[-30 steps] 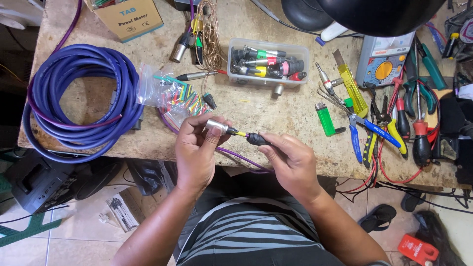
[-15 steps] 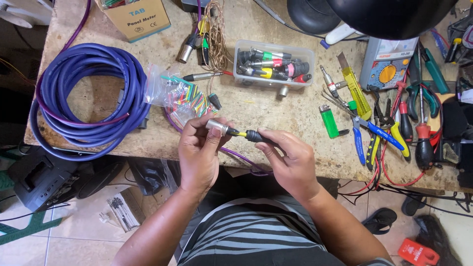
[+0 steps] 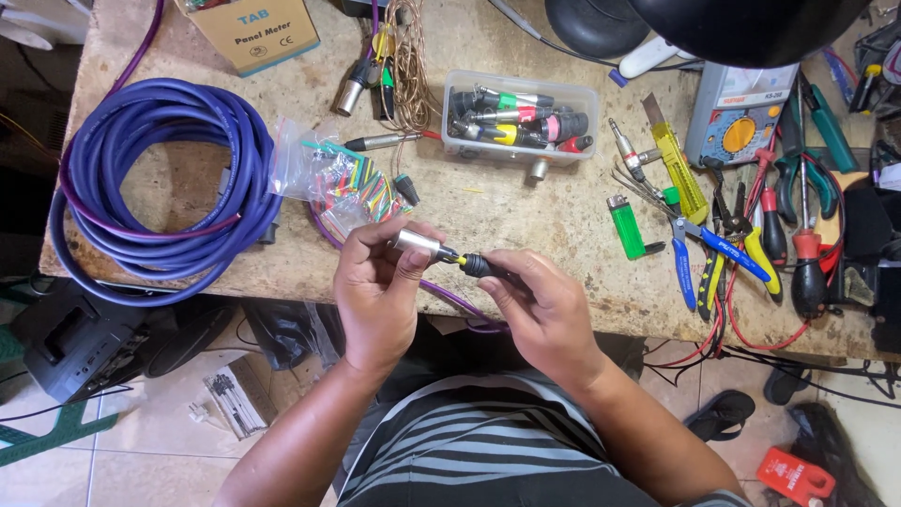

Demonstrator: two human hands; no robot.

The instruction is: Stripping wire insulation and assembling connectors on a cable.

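My left hand grips a silver metal connector shell at the front edge of the workbench. My right hand pinches the black boot of the same plug, with a yellow ring showing between the two parts. A purple cable runs out of the boot, under my right hand and down over the bench edge. Both hands are held just above the bench, close to my body.
A large coil of purple cable lies at the left. A clear bag of coloured sleeves, a clear box of connectors, a green lighter, a yellow knife, pliers and screwdrivers and a meter crowd the bench. A cardboard box stands at the back.
Both hands stay on the plug in nearly the same place. The boot and the shell look slightly closer together, and the view has shifted a little.
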